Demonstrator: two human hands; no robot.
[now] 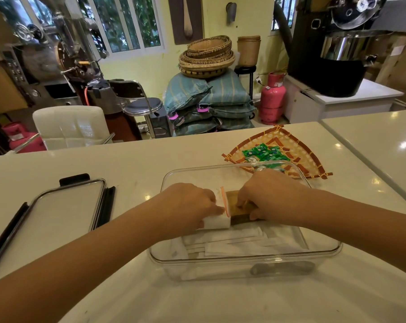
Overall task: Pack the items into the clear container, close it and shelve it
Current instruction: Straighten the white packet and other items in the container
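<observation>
Counter [132, 164] | clear container [244, 258] | left hand [188, 203] grips white packets [217, 221] | right hand [269, 194] grips brown packets [240, 215]

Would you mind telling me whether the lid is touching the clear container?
Apart. The head view shows the lid lying on the counter to the left of the clear container, with bare countertop plainly between them.
</observation>
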